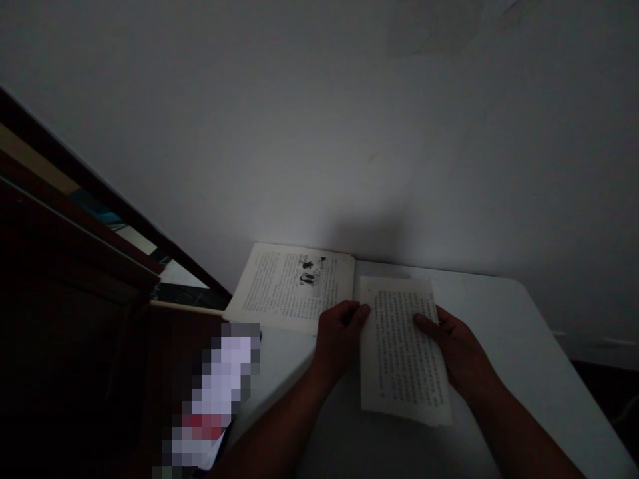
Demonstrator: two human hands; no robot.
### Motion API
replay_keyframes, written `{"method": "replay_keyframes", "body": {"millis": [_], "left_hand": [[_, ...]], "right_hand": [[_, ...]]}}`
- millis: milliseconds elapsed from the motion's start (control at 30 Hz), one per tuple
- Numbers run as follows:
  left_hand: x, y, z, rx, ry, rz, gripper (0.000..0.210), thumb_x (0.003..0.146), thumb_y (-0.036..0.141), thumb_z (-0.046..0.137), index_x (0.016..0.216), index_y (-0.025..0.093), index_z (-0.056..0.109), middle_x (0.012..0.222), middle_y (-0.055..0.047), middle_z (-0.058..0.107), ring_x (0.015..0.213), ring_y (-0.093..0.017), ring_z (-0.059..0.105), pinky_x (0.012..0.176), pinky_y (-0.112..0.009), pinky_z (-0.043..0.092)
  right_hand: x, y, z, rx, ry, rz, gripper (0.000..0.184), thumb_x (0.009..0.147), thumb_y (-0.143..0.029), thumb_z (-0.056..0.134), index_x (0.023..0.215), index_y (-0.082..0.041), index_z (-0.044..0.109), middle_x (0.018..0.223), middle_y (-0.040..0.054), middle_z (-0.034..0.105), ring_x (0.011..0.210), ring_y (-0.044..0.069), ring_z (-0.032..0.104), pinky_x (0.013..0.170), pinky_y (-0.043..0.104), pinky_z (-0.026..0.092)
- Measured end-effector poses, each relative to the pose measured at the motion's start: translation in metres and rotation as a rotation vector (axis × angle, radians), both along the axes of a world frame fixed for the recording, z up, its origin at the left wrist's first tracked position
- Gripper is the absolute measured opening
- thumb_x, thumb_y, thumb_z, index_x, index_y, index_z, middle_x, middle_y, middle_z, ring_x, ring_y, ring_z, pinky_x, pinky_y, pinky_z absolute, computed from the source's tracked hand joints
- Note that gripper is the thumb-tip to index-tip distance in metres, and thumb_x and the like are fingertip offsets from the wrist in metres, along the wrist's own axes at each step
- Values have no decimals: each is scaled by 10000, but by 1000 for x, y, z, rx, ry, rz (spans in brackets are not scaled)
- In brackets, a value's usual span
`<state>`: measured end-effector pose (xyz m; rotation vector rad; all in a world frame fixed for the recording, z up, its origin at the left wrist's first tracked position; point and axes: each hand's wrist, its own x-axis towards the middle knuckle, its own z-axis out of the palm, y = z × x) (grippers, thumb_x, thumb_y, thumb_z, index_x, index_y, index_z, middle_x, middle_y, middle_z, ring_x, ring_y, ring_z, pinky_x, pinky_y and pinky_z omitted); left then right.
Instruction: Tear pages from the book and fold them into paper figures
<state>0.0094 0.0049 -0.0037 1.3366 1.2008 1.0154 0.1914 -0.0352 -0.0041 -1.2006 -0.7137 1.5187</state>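
Between my hands I hold up a printed page (pixel 402 359) covered in lines of text, its bottom edge ragged. My left hand (pixel 340 336) pinches the page's left edge, with the thumb on the printed side. On the right edge, my right hand (pixel 456 346) grips it, thumb across the text and the other fingers behind the paper. Beyond my left hand, more printed paper (pixel 299 286) lies flat on the white table (pixel 514 352), showing text and small black-and-white drawings. Whether that is one sheet or a stack I cannot tell.
A pale wall (pixel 319 133) rises right behind the table. At the table's left edge lies a pixelated, bright, phone-like object (pixel 217 392). Dark wooden furniture (pixel 64 279) stands at the left. The table's right edge slopes down toward a dark area.
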Motion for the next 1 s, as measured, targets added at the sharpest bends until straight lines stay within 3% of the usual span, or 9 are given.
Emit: {"method": "replay_keyframes", "body": {"millis": [400, 767, 1000], "left_hand": [[0, 0, 2, 15, 32, 3, 296, 799, 408, 532, 751, 142, 650, 662, -19, 631, 630, -150, 571, 575, -246, 431], [0, -5, 5, 159, 219, 16, 294, 832, 395, 502, 721, 154, 628, 596, 6, 597, 565, -120, 543, 532, -213, 390], [1, -7, 6, 214, 271, 5, 283, 855, 374, 480, 763, 156, 636, 630, -12, 628, 573, -122, 573, 551, -218, 411]], "right_hand": [[0, 0, 3, -18, 8, 6, 450, 756, -372, 643, 1170, -222, 554, 1012, 87, 692, 832, 280, 667, 671, 397, 525], [2, 1, -2, 0, 30, 1, 389, 713, -309, 697, 1077, -214, 598, 932, 83, 711, 808, 283, 670, 684, 415, 524], [6, 1, 3, 28, -200, 21, 365, 644, -252, 758, 976, -218, 610, 944, 60, 708, 849, 283, 661, 750, 430, 522]]}}
